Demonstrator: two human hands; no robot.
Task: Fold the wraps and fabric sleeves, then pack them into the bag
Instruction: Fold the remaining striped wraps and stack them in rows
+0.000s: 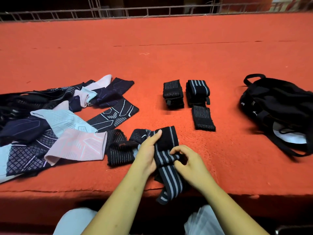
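**Striped wrap** [166,168]: black with grey stripes, at 6 o'clock on the red bench [169,61], its tail hanging over the near edge.
**Left hand** [149,150]: thumb laid on top, gripping the wrap's upper fold.
**Right hand** [188,161]: fingers curled, pinching the strap.
**Folded wraps** [172,94]: 12 o'clock of the hands.
**Black bag** [277,106]: 2 o'clock.
**Fabric sleeves** [55,126]: unfolded, heaped at 9 o'clock.

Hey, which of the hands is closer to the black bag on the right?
Right. The right hand pinches the striped wrap, nearer the black bag; the left hand, also holding the wrap, lies farther left.
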